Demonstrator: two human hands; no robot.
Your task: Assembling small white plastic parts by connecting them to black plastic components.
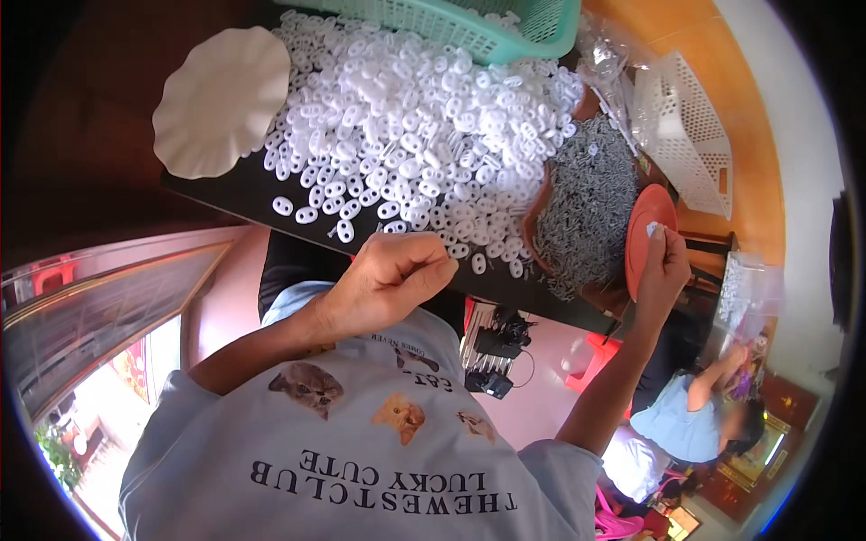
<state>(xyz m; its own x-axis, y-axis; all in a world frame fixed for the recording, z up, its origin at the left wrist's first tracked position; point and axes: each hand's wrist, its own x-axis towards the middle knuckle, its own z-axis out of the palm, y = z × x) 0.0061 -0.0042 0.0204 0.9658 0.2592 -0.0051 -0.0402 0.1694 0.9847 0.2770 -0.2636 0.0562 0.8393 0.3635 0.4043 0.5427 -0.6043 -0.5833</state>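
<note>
A large heap of white oval plastic pieces with two holes [397,108] covers the dark table. My left hand [388,278] is closed above the table's near edge, just in front of the loose pieces. Its fingers are curled in, and whatever they may hold is hidden. Over a round red plate [639,236] at the right, my right hand [666,263] pinches a small white plastic piece [653,229] between its fingertips. Between the white heap and the red plate lies a pile of grey screws [586,194], partly on a brown tray [538,216].
A cream scalloped plate [221,104] sits at the far left. Along the back stands a mint-green basket [433,22]; a white perforated basket [690,135] is at the back right. Another person in blue [681,419] is at the lower right, near a red stool [594,362].
</note>
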